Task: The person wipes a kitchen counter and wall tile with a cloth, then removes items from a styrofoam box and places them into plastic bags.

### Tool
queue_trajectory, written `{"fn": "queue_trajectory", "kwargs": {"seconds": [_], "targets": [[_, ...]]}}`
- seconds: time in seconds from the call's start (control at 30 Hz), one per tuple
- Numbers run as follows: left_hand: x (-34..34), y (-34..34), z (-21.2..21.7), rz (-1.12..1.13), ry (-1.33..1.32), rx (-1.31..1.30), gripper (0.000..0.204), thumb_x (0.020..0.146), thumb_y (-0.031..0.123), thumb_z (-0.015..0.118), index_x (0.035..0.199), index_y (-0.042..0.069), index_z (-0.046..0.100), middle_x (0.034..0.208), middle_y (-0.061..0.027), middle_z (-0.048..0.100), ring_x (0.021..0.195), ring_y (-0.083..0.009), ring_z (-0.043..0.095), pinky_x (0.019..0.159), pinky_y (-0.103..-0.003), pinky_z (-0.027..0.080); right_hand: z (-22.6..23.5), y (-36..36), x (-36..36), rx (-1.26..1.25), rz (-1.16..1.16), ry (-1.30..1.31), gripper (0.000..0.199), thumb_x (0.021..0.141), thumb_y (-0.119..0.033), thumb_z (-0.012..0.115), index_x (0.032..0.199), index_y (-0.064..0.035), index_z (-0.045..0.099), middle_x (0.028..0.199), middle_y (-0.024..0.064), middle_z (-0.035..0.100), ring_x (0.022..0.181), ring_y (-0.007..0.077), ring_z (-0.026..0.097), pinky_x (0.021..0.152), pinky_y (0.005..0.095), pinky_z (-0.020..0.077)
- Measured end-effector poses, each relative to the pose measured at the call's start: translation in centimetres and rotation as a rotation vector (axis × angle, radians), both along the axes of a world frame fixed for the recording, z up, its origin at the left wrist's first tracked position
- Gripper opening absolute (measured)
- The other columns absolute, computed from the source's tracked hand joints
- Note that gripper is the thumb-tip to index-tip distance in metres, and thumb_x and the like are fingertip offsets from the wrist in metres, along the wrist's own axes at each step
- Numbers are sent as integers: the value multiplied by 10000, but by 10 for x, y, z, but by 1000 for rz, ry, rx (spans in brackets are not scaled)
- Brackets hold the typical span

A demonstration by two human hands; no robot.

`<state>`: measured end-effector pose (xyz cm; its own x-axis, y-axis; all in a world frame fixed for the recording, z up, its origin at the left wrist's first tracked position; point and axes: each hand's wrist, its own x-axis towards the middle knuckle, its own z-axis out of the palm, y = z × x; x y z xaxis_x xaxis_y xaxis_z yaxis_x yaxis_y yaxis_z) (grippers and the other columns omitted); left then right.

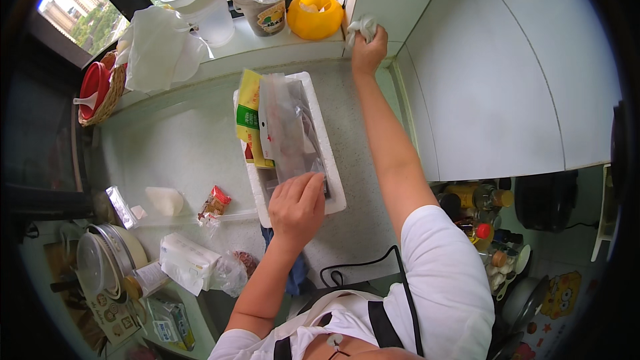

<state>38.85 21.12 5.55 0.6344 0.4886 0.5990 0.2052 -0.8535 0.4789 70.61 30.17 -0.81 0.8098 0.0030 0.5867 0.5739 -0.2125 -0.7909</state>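
Note:
My right hand (pixel 370 51) is closed on a crumpled white cloth (pixel 364 27), pressed to the pale wall corner beside the window ledge. My left hand (pixel 298 207) is over the near end of a white foam box (pixel 338 190) on the grey counter. Its bent fingers close on the lower end of a clear plastic bag (pixel 285 127); the fingertips are partly hidden. Left of that bag, a yellow and green packet (pixel 248 110) sticks up out of the box. Other contents lie under the bags and cannot be made out.
A lidded clear bucket (pixel 199 0), a plastic-covered tub (pixel 263 17) and an orange bowl (pixel 315 17) line the ledge. On the counter's left lie a red snack packet (pixel 215 202) and a tissue pack (pixel 189 259). Several bottles (pixel 481 213) stand at lower right. A black cable (pixel 360 267) loops near me.

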Motion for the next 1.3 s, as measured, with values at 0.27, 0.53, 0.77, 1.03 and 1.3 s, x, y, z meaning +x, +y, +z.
{"fn": "queue_trajectory", "kwargs": {"seconds": [0.27, 0.53, 0.77, 1.03, 1.3], "targets": [[-1, -1, 2, 12, 12, -4, 150, 700, 1, 611, 846, 35, 609, 813, -77, 616, 697, -240, 595, 621, -314, 460, -48, -19, 1, -567, 147, 179, 257, 708, -143, 638, 940, -52, 577, 983, 130, 564, 893, 312, 556, 719, 389, 448], [-1, 1, -1, 2, 4, 8, 156, 697, 1, 608, 850, 32, 609, 817, -76, 617, 700, -235, 595, 622, -315, 463, -1, -16, -1, 83, 14, -126, 312, 689, -110, 658, 950, -23, 511, 920, 124, 516, 852, 312, 533, 718, 344, 432], [-1, -1, 0, 4, 7, 0, 167, 691, -1, 611, 854, 35, 609, 817, -75, 616, 695, -238, 594, 618, -314, 463, 35, -7, 15, -204, 174, -390, 357, 626, -78, 692, 942, -106, 528, 927, 86, 523, 864, 282, 543, 716, 344, 459], [0, 0, -1, 3, -8, 1, 159, 697, 11, 613, 853, 41, 610, 822, -71, 615, 702, -233, 594, 624, -313, 462, -56, -42, 27, -602, 193, 125, 306, 692, -60, 623, 988, -121, 572, 1092, 80, 545, 935, 287, 553, 758, 362, 463], [2, -2, 1, 15, 31, 19, 138, 707, 8, 608, 839, 48, 610, 811, -69, 616, 702, -233, 592, 617, -312, 454, 87, -30, 23, -123, 54, -357, 287, 675, -106, 645, 946, -107, 553, 989, 94, 505, 916, 295, 517, 745, 374, 451]]}}
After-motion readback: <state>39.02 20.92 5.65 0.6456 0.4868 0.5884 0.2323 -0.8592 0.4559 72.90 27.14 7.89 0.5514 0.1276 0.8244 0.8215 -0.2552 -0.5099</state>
